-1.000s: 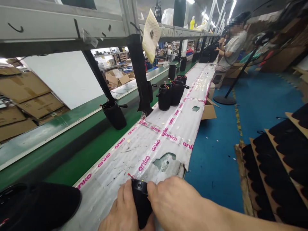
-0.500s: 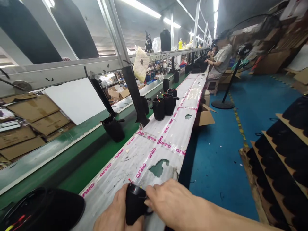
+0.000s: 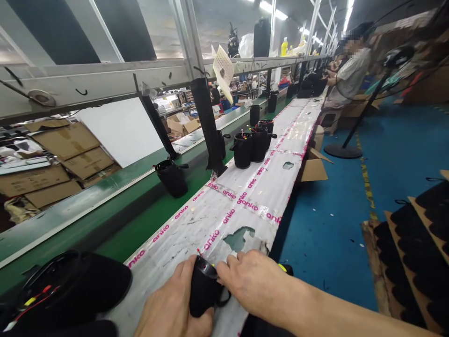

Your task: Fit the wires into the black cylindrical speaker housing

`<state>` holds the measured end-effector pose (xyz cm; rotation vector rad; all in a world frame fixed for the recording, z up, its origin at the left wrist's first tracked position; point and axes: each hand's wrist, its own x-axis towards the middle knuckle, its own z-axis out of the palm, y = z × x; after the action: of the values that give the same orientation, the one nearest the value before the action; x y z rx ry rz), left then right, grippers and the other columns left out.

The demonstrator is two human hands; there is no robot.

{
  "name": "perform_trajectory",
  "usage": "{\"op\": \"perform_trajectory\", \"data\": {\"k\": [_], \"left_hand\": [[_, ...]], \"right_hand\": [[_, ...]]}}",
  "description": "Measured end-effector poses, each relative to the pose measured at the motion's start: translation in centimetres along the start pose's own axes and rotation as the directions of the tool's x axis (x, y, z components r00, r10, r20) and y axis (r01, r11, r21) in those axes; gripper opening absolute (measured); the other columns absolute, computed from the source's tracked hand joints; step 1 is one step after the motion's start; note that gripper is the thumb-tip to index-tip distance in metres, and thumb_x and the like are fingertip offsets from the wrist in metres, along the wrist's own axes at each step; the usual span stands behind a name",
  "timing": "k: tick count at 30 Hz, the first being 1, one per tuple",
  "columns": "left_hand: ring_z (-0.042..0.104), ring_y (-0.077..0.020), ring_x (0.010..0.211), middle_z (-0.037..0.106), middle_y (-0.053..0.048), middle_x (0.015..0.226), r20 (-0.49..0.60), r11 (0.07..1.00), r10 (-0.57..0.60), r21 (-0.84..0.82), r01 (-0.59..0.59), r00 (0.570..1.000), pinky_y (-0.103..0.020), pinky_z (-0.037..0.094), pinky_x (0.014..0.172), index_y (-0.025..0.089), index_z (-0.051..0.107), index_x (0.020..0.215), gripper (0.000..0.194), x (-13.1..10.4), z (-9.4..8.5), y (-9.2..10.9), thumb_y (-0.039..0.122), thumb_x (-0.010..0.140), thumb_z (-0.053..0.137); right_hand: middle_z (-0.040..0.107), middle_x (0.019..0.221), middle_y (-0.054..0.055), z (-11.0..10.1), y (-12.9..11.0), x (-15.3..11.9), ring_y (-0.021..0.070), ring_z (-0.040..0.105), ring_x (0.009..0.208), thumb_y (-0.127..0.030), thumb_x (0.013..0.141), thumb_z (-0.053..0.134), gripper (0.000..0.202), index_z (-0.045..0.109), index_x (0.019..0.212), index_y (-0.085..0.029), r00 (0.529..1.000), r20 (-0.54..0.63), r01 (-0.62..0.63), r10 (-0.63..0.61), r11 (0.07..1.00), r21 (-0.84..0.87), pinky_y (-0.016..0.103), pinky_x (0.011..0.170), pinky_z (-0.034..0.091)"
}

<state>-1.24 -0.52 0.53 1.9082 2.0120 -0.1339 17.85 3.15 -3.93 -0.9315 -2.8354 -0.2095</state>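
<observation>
**Both hands working a small black part at the near end of the bench**

Factory floor is stretching away under strip lights, with a green conveyor belt (image 3: 140, 210) running along the left and a long workbench (image 3: 245, 187) wrapped in white plastic and pink-lettered tape lying beside it. Cardboard boxes (image 3: 63, 159) are stacking up beyond the belt, and a co-worker (image 3: 347, 70) is standing far down the line. A cluster of black cylindrical housings (image 3: 254, 142) is standing upright mid-bench, and another housing (image 3: 171, 178) is leaning on the belt. A larger black shell (image 3: 73, 292) with coloured wires is lying at the near left.

At the near edge, the left hand (image 3: 168, 309) is curling around a small black part (image 3: 203, 292), wrapping its body from the left, while the right hand (image 3: 259, 285) is pinching its top rim with thumb and forefinger closed on it. Thin red wire ends (image 3: 199, 252) are sticking up from the top.

To do this well, the left hand would probably be best bracing the part against the bench while the right works only the rim, keeping the wires from getting trapped under the fingertips.
</observation>
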Motion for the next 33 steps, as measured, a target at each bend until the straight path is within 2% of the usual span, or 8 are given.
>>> {"op": "perform_trajectory", "data": {"k": [4, 8, 14, 18, 25, 30, 33], "left_hand": [[0.073, -0.0307, 0.108, 0.072, -0.010, 0.127, -0.009, 1.000, -0.004, -0.011, 0.004, 1.000, -0.038, 0.054, 0.092, 0.023, 0.043, 0.150, 0.076, 0.0, -0.3, 0.1, 0.024, 0.076, 0.061], [0.073, -0.0295, 0.109, 0.071, -0.011, 0.130, -0.012, 1.000, 0.009, -0.026, -0.009, 1.000, -0.037, 0.053, 0.094, 0.021, 0.043, 0.151, 0.076, -0.1, -0.5, 0.1, 0.023, 0.076, 0.060], [0.074, -0.0293, 0.104, 0.072, -0.008, 0.127, -0.026, 0.999, 0.047, -0.023, -0.048, 0.999, -0.036, 0.056, 0.087, 0.024, 0.045, 0.149, 0.076, 0.4, 0.5, -0.9, 0.024, 0.074, 0.059], [0.075, -0.0298, 0.103, 0.073, -0.007, 0.126, -0.055, 0.998, 0.059, -0.031, -0.061, 0.997, -0.036, 0.057, 0.086, 0.025, 0.045, 0.148, 0.077, 0.7, 1.0, -1.5, 0.025, 0.072, 0.060], [0.073, -0.0312, 0.111, 0.068, -0.010, 0.137, -0.034, 0.997, 0.066, -0.040, -0.067, 0.997, -0.040, 0.056, 0.094, 0.022, 0.044, 0.151, 0.082, 0.4, 0.9, -1.4, 0.025, 0.071, 0.062], [0.074, -0.0300, 0.108, 0.071, -0.007, 0.131, -0.089, 0.994, 0.091, -0.048, -0.095, 0.992, -0.041, 0.058, 0.089, 0.023, 0.045, 0.149, 0.078, 0.6, 1.5, -1.5, 0.024, 0.072, 0.058], [0.074, -0.0312, 0.107, 0.071, -0.009, 0.132, -0.085, 0.995, 0.089, -0.042, -0.093, 0.992, -0.041, 0.058, 0.088, 0.023, 0.044, 0.150, 0.079, 0.8, 1.7, -1.6, 0.027, 0.073, 0.060]], "right_hand": [[0.062, 0.079, 0.001, 0.0, 0.4, 0.0, 0.0224, 0.062, 0.060, -0.017, 0.095, 0.060, 0.013, 0.048, 0.097, -0.020, 1.000, 0.005, 0.016, -0.016, 1.000, -0.027, 0.035, 0.046, 0.044], [0.061, 0.077, 0.002, 0.2, 0.8, 0.0, 0.0227, 0.062, 0.060, -0.020, 0.097, 0.057, 0.009, 0.048, 0.097, -0.020, 0.999, 0.011, 0.041, -0.041, 0.997, -0.060, 0.035, 0.045, 0.044], [0.061, 0.079, 0.002, -0.2, 0.5, 0.1, 0.0222, 0.061, 0.061, -0.014, 0.090, 0.061, 0.017, 0.047, 0.097, -0.020, 0.998, 0.059, 0.030, -0.026, 0.997, -0.066, 0.034, 0.047, 0.046], [0.061, 0.079, 0.003, -0.3, 0.7, 0.0, 0.0222, 0.060, 0.061, -0.015, 0.091, 0.061, 0.016, 0.047, 0.098, -0.020, 0.997, 0.062, 0.048, -0.044, 0.997, -0.068, 0.033, 0.048, 0.045], [0.059, 0.078, 0.002, -0.1, 0.9, 0.1, 0.0219, 0.059, 0.061, -0.017, 0.092, 0.060, 0.015, 0.046, 0.096, -0.021, 0.995, 0.072, 0.069, -0.062, 0.993, -0.098, 0.033, 0.046, 0.042], [0.058, 0.075, 0.001, -0.1, 0.7, 0.1, 0.0215, 0.057, 0.059, -0.014, 0.088, 0.061, 0.018, 0.045, 0.094, -0.022, 0.997, 0.057, 0.061, -0.056, 0.993, -0.102, 0.034, 0.046, 0.042], [0.057, 0.075, 0.001, 0.0, 0.5, 0.1, 0.0214, 0.056, 0.058, -0.013, 0.086, 0.060, 0.018, 0.047, 0.095, -0.021, 0.998, 0.046, 0.056, -0.051, 0.991, -0.119, 0.034, 0.046, 0.041]]}}
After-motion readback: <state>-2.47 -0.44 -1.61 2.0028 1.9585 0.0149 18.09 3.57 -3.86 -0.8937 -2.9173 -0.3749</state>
